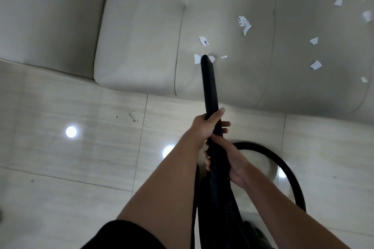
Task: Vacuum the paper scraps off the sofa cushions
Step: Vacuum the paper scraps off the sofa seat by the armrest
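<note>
A black vacuum nozzle (209, 83) reaches from my hands onto the beige sofa cushion (141, 36). Its tip sits among small white paper scraps (196, 58), touching or just beside them. More paper scraps (244, 24) lie scattered further right and up the cushions. My left hand (206, 125) grips the tube higher up, thumb along it. My right hand (228, 161) grips the tube just below, fingers wrapped round it.
The black vacuum hose (283, 166) loops over the glossy tiled floor (81, 157) to my right. The sofa's front edge (232, 103) runs across the middle of the view. The vacuum body (249, 234) shows dark at the bottom.
</note>
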